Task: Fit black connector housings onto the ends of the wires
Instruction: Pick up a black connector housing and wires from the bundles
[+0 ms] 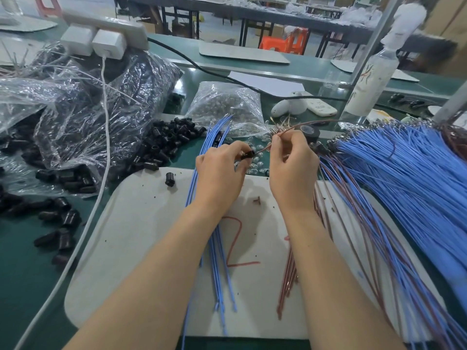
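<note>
- While the left hand (219, 173) pinches a black housing (247, 155) over the white board's (141, 223) far edge, the right hand (293, 170) pinches a brown wire (262, 149).
- Its terminal should enter the housing mouth straight, then be pushed until seated.

Bright, even indoor light, soft shadows; glare on the plastic bags (75, 102); edges bend, background blurs.

2 hands (219, 178) (293, 170), 2 chargers (75, 39) (108, 46), 1 btl (366, 82), 1 board (141, 236); housings (174, 137), wires (404, 173): dozens

Housings heap (164, 145) L of board (141, 223), wire bundle (404, 173) R.
</note>
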### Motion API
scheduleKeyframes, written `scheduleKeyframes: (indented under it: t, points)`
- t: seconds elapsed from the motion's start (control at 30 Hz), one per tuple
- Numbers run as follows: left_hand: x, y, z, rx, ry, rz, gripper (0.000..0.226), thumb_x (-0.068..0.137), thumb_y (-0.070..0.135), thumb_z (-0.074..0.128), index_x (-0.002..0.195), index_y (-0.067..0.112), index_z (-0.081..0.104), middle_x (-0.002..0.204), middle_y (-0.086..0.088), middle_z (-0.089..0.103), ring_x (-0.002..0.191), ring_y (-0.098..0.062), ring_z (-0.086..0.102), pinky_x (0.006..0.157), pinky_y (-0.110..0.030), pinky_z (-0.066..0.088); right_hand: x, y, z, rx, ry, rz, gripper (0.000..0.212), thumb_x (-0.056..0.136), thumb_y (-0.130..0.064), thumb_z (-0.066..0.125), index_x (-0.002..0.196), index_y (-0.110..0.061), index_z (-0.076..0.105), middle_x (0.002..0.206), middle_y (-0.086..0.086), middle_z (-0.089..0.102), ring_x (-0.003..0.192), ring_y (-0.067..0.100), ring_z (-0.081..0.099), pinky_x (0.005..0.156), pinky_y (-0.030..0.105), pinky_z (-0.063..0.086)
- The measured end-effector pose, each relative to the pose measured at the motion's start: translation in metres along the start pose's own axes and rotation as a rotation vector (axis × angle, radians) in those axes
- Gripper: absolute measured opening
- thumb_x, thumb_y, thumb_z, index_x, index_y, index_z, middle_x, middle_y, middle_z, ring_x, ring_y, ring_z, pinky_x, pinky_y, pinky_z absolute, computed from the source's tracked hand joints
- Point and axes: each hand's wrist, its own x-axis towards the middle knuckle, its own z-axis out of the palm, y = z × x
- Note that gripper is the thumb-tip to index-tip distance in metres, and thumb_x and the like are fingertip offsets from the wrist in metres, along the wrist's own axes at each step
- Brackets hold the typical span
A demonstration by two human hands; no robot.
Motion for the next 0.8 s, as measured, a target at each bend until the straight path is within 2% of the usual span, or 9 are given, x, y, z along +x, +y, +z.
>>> scheduleKeyframes:
  t: [0.07,0.17,0.23,0.33,0.47,0.57,0.67,0.8]
  points:
    - [0.0000,-0.0007,0.0006,0.032,0.000,0.000,0.016,0.091,0.022,0.059,0.106,0.026,0.064,0.100,0.008,0.068,0.103,-0.019,0.053,0.083,-0.029,0.024,0.0004,-0.0005,-0.0002,0.010,0.002,0.017,0.014,0.095,-0.016,0.054,0.094,-0.006,0.063,0.086,0.007,0.068,0.078,0.022,0.062,0.073,0.031,0.047]
    - [-0.0005,-0.0004,-0.0001,0.053,-0.005,0.025,0.018,0.091,0.020,0.059,0.107,0.024,0.064,0.103,0.007,0.068,0.104,-0.021,0.050,0.083,-0.029,0.024,0.0017,-0.0003,-0.0011,0.033,-0.004,0.063,0.012,0.094,-0.016,0.056,0.091,-0.007,0.062,0.081,0.003,0.065,0.074,0.018,0.058,0.069,0.021,0.041]
    - [-0.0010,0.0001,-0.0003,0.058,-0.018,0.056,0.019,0.091,0.020,0.059,0.109,0.023,0.064,0.104,0.007,0.068,0.104,-0.021,0.049,0.085,-0.030,0.026,0.0025,-0.0001,-0.0012,0.053,0.007,0.101,0.012,0.094,-0.017,0.057,0.090,-0.007,0.061,0.076,-0.004,0.060,0.070,0.012,0.055,0.067,0.018,0.040]
    - [-0.0014,0.0016,-0.0010,0.034,-0.036,0.073,0.019,0.091,0.020,0.059,0.109,0.022,0.064,0.103,0.005,0.068,0.102,-0.023,0.050,0.090,-0.034,0.032,0.0033,-0.0010,-0.0018,0.093,0.008,0.126,0.013,0.095,-0.017,0.055,0.089,-0.007,0.061,0.077,-0.004,0.062,0.069,0.009,0.056,0.071,0.024,0.045]
    - [0.0006,0.0016,-0.0035,-0.069,-0.048,0.006,0.016,0.090,0.017,0.061,0.104,0.019,0.066,0.099,0.004,0.068,0.100,-0.023,0.055,0.094,-0.043,0.039,0.0030,-0.0010,-0.0014,0.099,-0.044,0.127,0.014,0.097,-0.011,0.049,0.093,-0.009,0.062,0.088,0.008,0.069,0.084,0.024,0.065,0.081,0.038,0.050]
    - [0.0018,0.0008,-0.0037,-0.124,-0.044,-0.013,0.014,0.088,0.015,0.062,0.101,0.016,0.067,0.097,0.003,0.068,0.098,-0.024,0.058,0.093,-0.044,0.042,0.0039,-0.0022,-0.0027,0.123,-0.064,0.142,0.016,0.096,-0.007,0.047,0.090,-0.015,0.059,0.086,0.005,0.068,0.081,0.018,0.066,0.081,0.035,0.052]
    - [0.0014,0.0006,-0.0027,-0.097,-0.053,-0.009,0.014,0.089,0.016,0.062,0.102,0.016,0.066,0.097,0.003,0.069,0.098,-0.024,0.058,0.092,-0.044,0.043,0.0036,-0.0043,-0.0035,0.145,-0.078,0.144,0.020,0.096,-0.005,0.043,0.091,-0.014,0.060,0.085,0.004,0.068,0.080,0.015,0.066,0.081,0.035,0.053]
    - [0.0021,-0.0001,-0.0021,-0.098,-0.054,-0.008,0.013,0.088,0.015,0.062,0.101,0.014,0.066,0.096,0.002,0.069,0.097,-0.025,0.059,0.090,-0.044,0.044,0.0027,-0.0053,-0.0039,0.131,-0.084,0.144,0.020,0.092,-0.004,0.046,0.092,-0.011,0.064,0.085,0.003,0.069,0.085,0.020,0.066,0.085,0.041,0.051]
